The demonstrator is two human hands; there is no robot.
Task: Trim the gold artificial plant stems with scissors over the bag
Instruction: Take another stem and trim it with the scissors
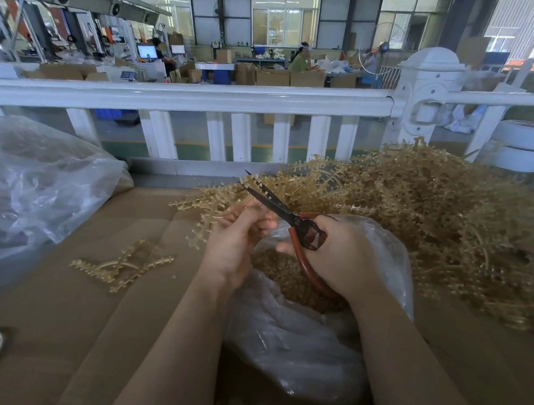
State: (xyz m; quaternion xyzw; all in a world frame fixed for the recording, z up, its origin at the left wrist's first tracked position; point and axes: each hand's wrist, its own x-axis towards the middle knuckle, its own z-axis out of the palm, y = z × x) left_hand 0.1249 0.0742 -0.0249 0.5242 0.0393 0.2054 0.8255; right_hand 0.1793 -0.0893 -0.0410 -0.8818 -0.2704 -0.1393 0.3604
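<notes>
- Left hand [235, 237] pinches a gold stem [226, 204] at frame centre.
- Right hand [338, 254] grips red-handled scissors [291, 216], blades parted at the stem.
- Clear bag [296, 338] sits directly below the hands.

The right hand [335, 254] covers most of the red handles of the scissors [278, 206], so how the fingers sit in the loops cannot be told. The left hand [239, 234] hides the base of the stem [211, 214] in its grip. The pile of gold stems [437, 213] blurs toward the right edge, which cuts it off. The large plastic bag [35, 188] runs off the left edge, its contents only a brownish haze. People at the far benches are too small to make out.
</notes>
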